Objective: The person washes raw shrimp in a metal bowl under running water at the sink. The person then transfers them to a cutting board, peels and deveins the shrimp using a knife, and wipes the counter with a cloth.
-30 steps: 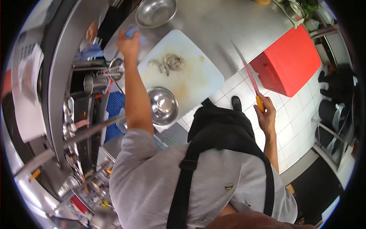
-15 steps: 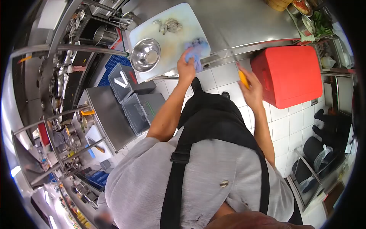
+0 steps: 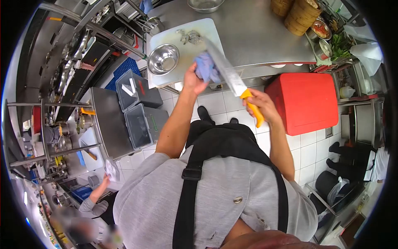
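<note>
My right hand (image 3: 264, 104) grips the yellow handle of a large knife (image 3: 224, 68). Its broad blade slants up and to the left, overlapping the right side of a bluish-purple cloth (image 3: 206, 67); whether they touch I cannot tell. That cloth is bunched in my left hand (image 3: 194, 81), near the front edge of a white cutting board (image 3: 186, 54). Several grey, raw-looking pieces, perhaps shrimp (image 3: 193, 38), lie on the board's far part. A shiny metal bowl (image 3: 163, 59) rests at the board's left side.
A steel counter (image 3: 257, 35) carries bamboo steamers (image 3: 299, 17) and a metal basin (image 3: 206, 5). To my right stands a red box (image 3: 302, 103). Grey plastic bins (image 3: 143, 124) are on my left. Behind at lower left, another person's hand (image 3: 106, 179) holds a whitish bag.
The knife has swung leftward, its blade now crossing in front of the cloth. My left hand has lifted the cloth off the board's corner. Another person has come into view at lower left.
</note>
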`<state>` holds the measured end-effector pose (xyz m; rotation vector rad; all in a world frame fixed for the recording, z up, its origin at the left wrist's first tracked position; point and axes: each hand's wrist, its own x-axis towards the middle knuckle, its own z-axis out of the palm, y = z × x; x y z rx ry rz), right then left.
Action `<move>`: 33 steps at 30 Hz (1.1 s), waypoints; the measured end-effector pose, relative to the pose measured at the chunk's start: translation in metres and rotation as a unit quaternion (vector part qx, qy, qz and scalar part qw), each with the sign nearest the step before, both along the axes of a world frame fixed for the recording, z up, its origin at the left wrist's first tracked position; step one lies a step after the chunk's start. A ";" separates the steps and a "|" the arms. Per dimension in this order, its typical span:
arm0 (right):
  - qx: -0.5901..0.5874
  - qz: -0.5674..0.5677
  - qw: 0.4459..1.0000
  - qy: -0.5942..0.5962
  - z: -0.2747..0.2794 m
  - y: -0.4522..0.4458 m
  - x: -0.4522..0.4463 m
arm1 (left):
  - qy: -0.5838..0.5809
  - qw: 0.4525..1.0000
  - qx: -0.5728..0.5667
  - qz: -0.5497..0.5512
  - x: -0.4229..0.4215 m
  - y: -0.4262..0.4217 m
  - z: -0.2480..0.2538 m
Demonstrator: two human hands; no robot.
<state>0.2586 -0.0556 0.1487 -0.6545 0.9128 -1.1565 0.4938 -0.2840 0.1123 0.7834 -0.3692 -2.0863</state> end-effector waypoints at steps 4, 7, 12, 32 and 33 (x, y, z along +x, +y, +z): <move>0.014 0.007 0.999 0.045 -0.027 0.033 0.000 | -0.027 0.999 -0.001 0.032 -0.009 -0.020 -0.001; 0.062 -0.053 0.994 0.073 -0.030 0.083 -0.009 | -0.434 0.877 -0.206 -0.009 -0.002 -0.058 -0.009; 0.104 -0.164 0.973 0.127 -0.047 0.126 -0.010 | -0.609 0.586 -0.531 0.066 -0.043 -0.063 -0.098; -0.052 0.092 0.962 0.250 0.020 -0.060 0.040 | -0.639 0.660 -0.391 -0.059 0.143 0.090 -0.106; -0.095 0.142 0.942 0.290 0.026 -0.081 0.066 | -0.696 0.640 -0.321 -0.048 0.193 0.116 -0.120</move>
